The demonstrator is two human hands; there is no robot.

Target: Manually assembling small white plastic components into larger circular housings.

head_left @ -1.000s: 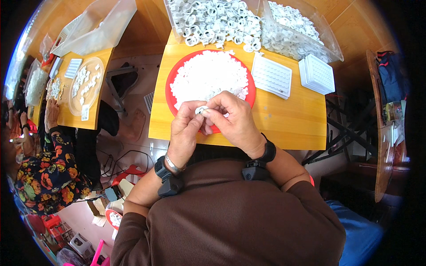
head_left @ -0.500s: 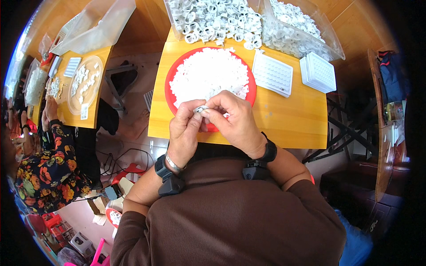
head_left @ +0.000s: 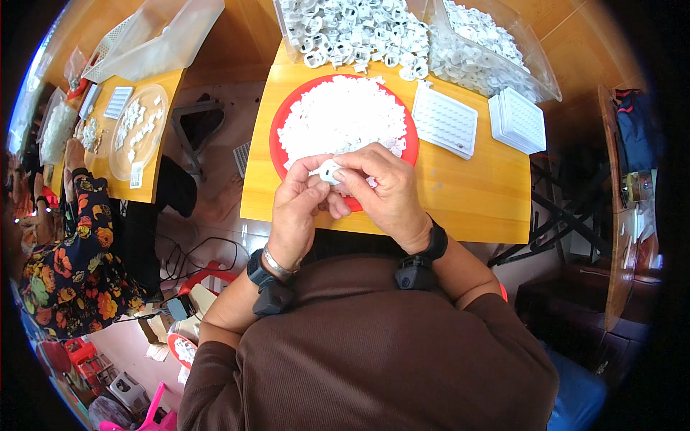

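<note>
Orange wooden tabletop [head_left: 474, 194] in the middle, second orange tabletop [head_left: 154, 172] off to the left, gap of pale tiled floor [head_left: 215, 144] between them. Dark stool [head_left: 195, 128] standing in that gap. Black cables [head_left: 198, 255] looped on the floor below it, red plastic stool [head_left: 208, 276] next to them. Wood-panelled surface [head_left: 244, 36] runs behind both tabletops. Right side: black metal frame legs [head_left: 535, 237] under the tabletop, dark brown cabinet [head_left: 618, 237] with clutter on top. Blue seat [head_left: 582, 395] at lower right. Light is bright and even, daylight-like.
</note>
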